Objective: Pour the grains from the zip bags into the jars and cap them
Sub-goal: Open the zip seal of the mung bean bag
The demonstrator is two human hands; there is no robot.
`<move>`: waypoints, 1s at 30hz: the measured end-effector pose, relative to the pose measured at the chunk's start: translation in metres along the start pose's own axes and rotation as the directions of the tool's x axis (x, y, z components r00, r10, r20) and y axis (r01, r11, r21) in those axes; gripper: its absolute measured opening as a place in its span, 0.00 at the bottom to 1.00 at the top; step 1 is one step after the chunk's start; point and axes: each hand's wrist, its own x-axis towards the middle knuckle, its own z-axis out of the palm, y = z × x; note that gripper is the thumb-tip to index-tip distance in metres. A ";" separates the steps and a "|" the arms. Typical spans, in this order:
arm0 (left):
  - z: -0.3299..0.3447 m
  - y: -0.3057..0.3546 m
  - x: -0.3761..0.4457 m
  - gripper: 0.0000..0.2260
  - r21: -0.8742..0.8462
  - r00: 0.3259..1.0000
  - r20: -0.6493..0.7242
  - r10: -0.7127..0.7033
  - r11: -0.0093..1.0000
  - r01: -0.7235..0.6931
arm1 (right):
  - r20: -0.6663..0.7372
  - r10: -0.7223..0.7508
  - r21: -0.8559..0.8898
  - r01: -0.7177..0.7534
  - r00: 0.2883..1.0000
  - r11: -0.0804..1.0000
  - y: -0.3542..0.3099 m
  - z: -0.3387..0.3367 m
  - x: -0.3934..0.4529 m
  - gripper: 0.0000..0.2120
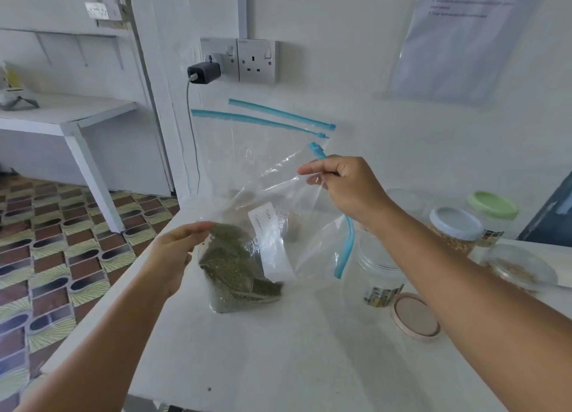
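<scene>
Zip bag point(272, 201) of clear plastic with a blue zip strip is held above the white table point(278, 349); green grains point(235, 272) are gathered in its lower left corner, and a white label point(272, 247) is fixed to its face. The upper right part of the bag, by the zip strip, is pinched by the right hand point(346, 188). The lower left edge, beside the grains, is gripped between thumb and fingers of the left hand point(176, 250). An uncapped clear jar point(377, 269) is placed just right of the bag; no contents can be made out in it. A beige lid point(416, 315) is laid flat on the table in front of this jar. Farther right, a jar with a pale blue lid point(455, 229) is filled with yellowish grains, and a jar with a green lid point(492, 210) is set behind it. Two further zip bags point(278, 114) are seen against the wall behind.
</scene>
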 end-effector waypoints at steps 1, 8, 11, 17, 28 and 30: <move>0.001 0.002 0.000 0.09 -0.011 0.999 -0.032 0.043 0.999 -0.044 | -0.012 0.005 0.001 -0.005 1.000 1.000 -0.001 -0.001 0.000 0.27; -0.011 0.016 0.003 0.11 -0.179 0.985 -0.078 0.152 0.970 -0.164 | -0.067 0.036 0.041 -0.033 0.997 0.999 -0.005 -0.009 -0.002 0.26; -0.018 0.009 0.003 0.13 -0.226 0.995 -0.048 0.084 0.970 -0.093 | -0.060 0.044 0.044 -0.041 0.997 0.998 -0.002 -0.006 -0.004 0.26; -0.020 0.004 0.001 0.13 -0.117 0.995 0.098 0.004 0.993 0.007 | -0.043 0.038 0.031 -0.037 0.998 0.999 -0.001 -0.001 -0.003 0.27; -0.006 0.023 0.005 0.06 -0.033 0.961 -0.149 0.233 0.970 -0.240 | -0.074 0.017 0.123 -0.008 0.997 0.992 -0.007 -0.010 -0.007 0.25; -0.009 0.023 0.004 0.07 0.020 0.962 -0.131 0.239 0.971 -0.239 | -0.028 0.037 0.100 -0.034 0.999 0.994 -0.004 -0.007 -0.010 0.25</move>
